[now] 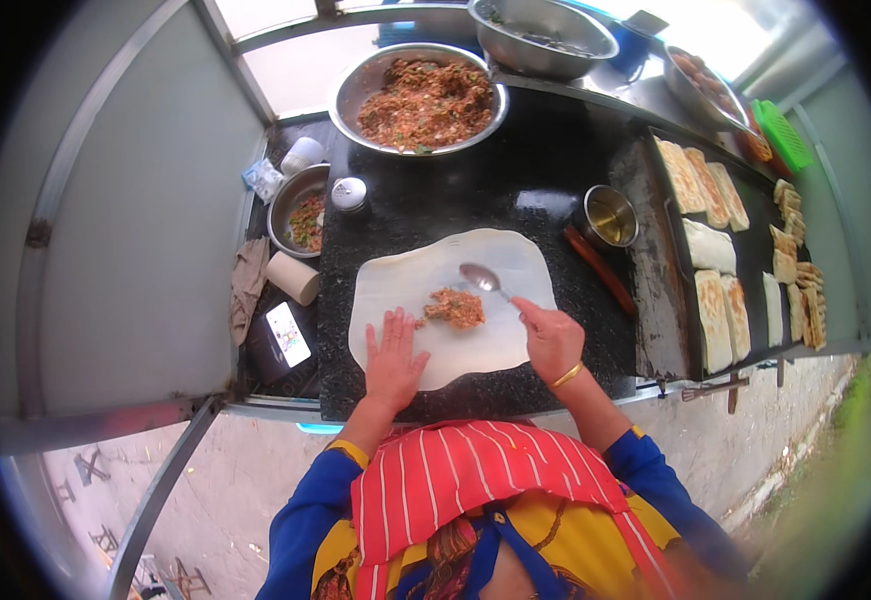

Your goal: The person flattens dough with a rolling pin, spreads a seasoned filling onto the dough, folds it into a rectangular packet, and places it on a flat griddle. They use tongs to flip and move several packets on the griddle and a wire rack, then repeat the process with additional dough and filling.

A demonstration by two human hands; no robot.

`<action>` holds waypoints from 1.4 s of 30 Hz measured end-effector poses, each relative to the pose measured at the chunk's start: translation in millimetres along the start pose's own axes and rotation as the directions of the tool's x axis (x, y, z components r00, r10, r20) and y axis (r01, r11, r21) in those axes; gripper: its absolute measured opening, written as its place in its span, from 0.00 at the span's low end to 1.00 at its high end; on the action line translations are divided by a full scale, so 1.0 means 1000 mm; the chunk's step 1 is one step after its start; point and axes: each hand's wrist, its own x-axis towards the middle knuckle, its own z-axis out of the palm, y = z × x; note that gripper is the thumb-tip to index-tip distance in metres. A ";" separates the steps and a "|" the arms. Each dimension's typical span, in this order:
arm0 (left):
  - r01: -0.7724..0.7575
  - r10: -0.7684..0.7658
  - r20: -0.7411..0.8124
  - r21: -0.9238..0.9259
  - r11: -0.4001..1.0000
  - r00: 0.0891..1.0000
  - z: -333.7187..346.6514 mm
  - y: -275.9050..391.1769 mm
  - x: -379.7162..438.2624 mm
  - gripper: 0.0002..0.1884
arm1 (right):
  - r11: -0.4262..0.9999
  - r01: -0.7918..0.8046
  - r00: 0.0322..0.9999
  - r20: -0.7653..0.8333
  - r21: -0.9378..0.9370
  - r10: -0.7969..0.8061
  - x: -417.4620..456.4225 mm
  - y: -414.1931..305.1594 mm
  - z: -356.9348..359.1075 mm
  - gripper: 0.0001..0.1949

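Note:
A thin sheet of pale dough point(398, 285) lies flat on the black stone worktop point(473, 187) before me. Near its middle sits a small heap of reddish minced filling point(458, 308). My right hand point(551, 337), with a bangle at the wrist, grips the handle of a metal spoon point(480, 277). The spoon's bowl is above the dough, just beyond the heap; whether it touches the dough I cannot tell. Flat on the dough's left part rests my left hand point(392, 364), fingers spread and holding nothing.
A large steel bowl of filling point(341, 101) stands at the back. Left are a shaker point(350, 194), a smaller bowl point(279, 217) and a phone point(287, 334). Rightward stand an oil pot point(610, 216), a wooden rolling pin point(599, 270) and a griddle point(754, 300) bearing several flatbreads point(714, 319).

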 end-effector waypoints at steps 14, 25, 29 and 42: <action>-0.450 0.423 0.208 0.100 0.887 0.882 0.006 0.038 0.077 0.32 | 0.819 -0.573 0.812 0.124 -0.025 0.571 -0.037 0.005 0.036 0.11; -0.477 0.454 0.188 0.099 0.873 0.871 -0.007 0.037 0.064 0.31 | 0.749 -0.632 0.774 0.210 0.199 0.597 -0.018 0.017 0.032 0.12; -0.526 0.484 0.228 0.188 0.829 0.845 0.001 0.027 0.055 0.31 | 0.765 -0.639 0.750 0.281 0.079 0.598 -0.009 0.014 0.031 0.12; -0.454 0.391 0.326 0.145 0.879 0.861 -0.022 -0.011 0.064 0.32 | 0.762 -0.643 0.730 0.359 0.074 0.581 -0.033 0.029 0.003 0.11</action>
